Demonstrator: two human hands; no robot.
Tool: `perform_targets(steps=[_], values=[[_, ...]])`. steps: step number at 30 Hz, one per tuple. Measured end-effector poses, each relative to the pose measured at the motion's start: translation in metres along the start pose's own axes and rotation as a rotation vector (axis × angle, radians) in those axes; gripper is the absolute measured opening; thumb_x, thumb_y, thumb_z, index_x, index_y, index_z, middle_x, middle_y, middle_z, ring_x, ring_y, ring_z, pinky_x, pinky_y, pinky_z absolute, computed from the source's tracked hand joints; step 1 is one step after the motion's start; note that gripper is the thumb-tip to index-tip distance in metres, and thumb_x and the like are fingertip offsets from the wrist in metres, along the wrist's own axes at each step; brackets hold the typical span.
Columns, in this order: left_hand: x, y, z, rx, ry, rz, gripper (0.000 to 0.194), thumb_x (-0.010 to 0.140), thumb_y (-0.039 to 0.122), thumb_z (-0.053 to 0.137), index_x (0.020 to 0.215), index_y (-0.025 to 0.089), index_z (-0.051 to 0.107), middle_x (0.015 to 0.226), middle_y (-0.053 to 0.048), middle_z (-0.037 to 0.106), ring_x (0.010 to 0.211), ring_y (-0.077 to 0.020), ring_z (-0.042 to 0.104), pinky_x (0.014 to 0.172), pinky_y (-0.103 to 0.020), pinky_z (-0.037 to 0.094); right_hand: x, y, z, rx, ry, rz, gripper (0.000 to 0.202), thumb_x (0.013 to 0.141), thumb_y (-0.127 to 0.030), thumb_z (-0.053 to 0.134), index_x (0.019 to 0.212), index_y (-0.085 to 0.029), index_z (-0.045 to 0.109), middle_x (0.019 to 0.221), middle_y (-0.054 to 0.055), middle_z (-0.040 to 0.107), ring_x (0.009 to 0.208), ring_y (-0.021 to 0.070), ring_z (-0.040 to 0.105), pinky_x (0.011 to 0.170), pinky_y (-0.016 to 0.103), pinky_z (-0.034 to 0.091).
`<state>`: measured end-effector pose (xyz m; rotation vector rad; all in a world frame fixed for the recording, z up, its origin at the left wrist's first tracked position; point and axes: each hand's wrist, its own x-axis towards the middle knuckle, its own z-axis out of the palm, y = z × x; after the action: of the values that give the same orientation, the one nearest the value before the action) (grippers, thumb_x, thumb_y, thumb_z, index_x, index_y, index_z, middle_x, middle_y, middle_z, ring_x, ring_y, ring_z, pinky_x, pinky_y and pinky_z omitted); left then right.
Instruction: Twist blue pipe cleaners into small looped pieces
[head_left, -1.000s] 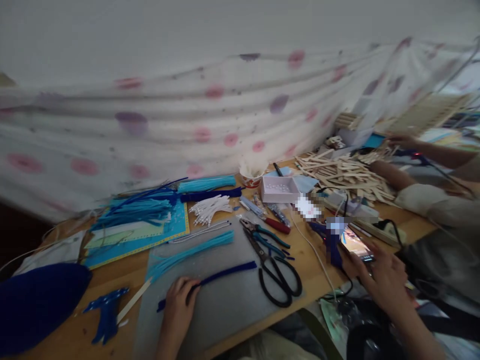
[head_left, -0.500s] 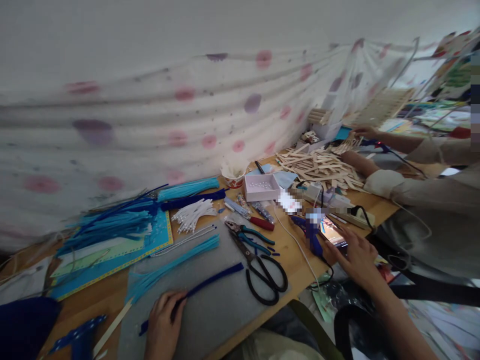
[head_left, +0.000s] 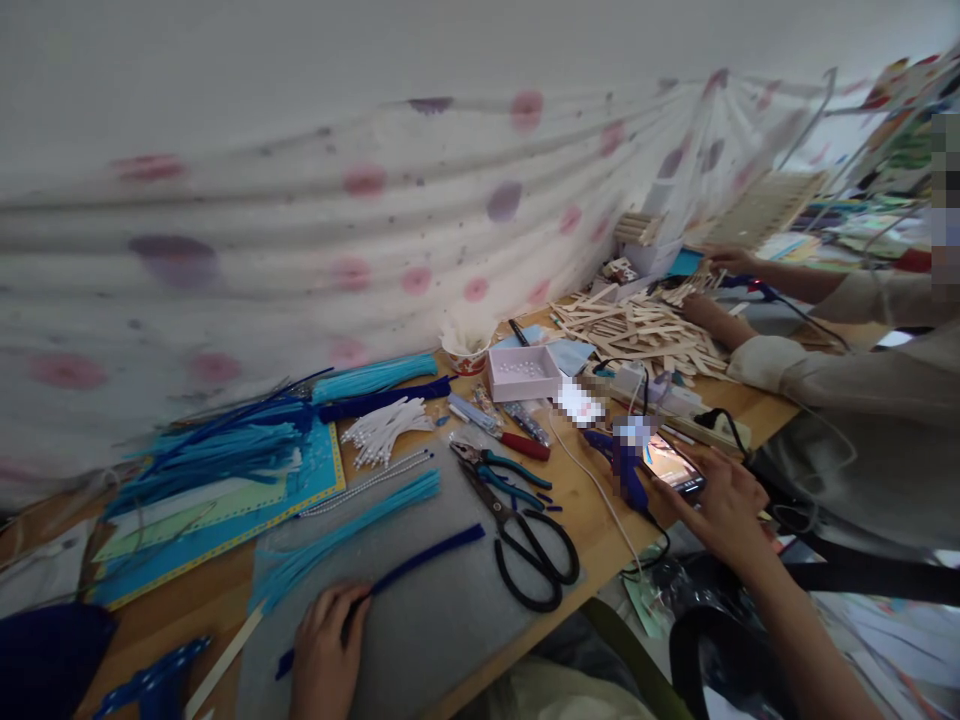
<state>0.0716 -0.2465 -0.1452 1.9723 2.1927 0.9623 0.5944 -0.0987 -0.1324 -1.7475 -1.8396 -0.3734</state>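
My left hand (head_left: 330, 635) lies on the grey mat (head_left: 420, 625), closed over a bundle of dark blue pipe cleaners (head_left: 439, 556); its ends stick out on both sides. At the table's right edge, my right hand (head_left: 724, 505) grips a smartphone (head_left: 675, 462) with a lit screen, the thumb near its lower edge. Between the hands lie black-handled scissors (head_left: 536, 555) and teal-handled pliers (head_left: 506, 472). Light blue pipe cleaners (head_left: 352, 535) rest just beyond my left hand. A dark blue glue gun (head_left: 622, 470) sits against the phone's left side, partly blurred out.
White pipe cleaner pieces (head_left: 386, 430), a box of beads (head_left: 523, 375) and a paper cup (head_left: 466, 350) stand farther back. Blue bundles (head_left: 217, 455) cover the left. At right, another person's hands (head_left: 712, 315) work by a heap of wooden sticks (head_left: 637, 335) and a power strip (head_left: 697, 420).
My right hand and the phone have shifted slightly to the right, the phone turning a little. My left hand stays on the dark blue bundle.
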Motion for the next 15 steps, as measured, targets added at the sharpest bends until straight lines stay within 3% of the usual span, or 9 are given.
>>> perform_targets(steps=[8, 15], values=[[-0.002, -0.002, 0.004, 0.040, 0.014, -0.026, 0.045, 0.090, 0.055, 0.042, 0.091, 0.025, 0.075, 0.088, -0.008, 0.073, 0.082, -0.0269, 0.069, 0.074, -0.043, 0.054, -0.004, -0.008, 0.005, -0.036, -0.070, 0.003, 0.053, 0.086, -0.061, 0.039, 0.104, -0.016, 0.061, 0.107, 0.021, 0.065, 0.115, 0.0412, 0.054, 0.089, 0.058, 0.039], [-0.004, -0.004, 0.005, 0.055, 0.000, -0.041, 0.044, 0.088, 0.055, 0.043, 0.090, 0.026, 0.076, 0.089, -0.007, 0.073, 0.083, -0.0263, 0.070, 0.075, -0.041, 0.054, 0.003, -0.015, -0.012, 0.041, 0.058, 0.064, 0.048, 0.086, -0.057, 0.043, 0.112, -0.020, 0.057, 0.100, 0.017, 0.067, 0.116, 0.0416, 0.052, 0.088, 0.056, 0.042]])
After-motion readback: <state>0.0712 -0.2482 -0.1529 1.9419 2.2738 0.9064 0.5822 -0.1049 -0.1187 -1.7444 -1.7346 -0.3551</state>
